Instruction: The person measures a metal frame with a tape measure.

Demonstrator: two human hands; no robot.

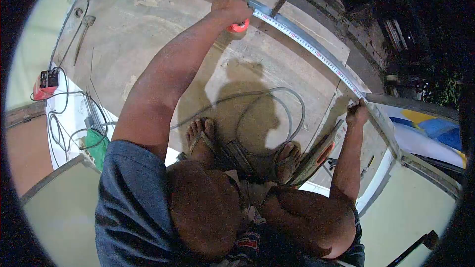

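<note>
Along the rail point(297, 29), left hand point(230, 8) clasps the tape point(316, 52), right hand point(357, 112) pinches its end; a slip could recoil it!

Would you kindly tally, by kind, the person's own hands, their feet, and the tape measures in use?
Hands: 2 (left hand, right hand)
Feet: 2 (left foot, right foot)
Tape measures: 1 (red-cased tape measure)
Total: 5

Grey cable point(303, 111) looped below L fingers point(243, 10); mallet-ish tool point(88, 21) well left of same; red/blk box point(45, 89) farther left; blue/yel sheet point(429, 129) rt of R fingers point(363, 104).
</note>
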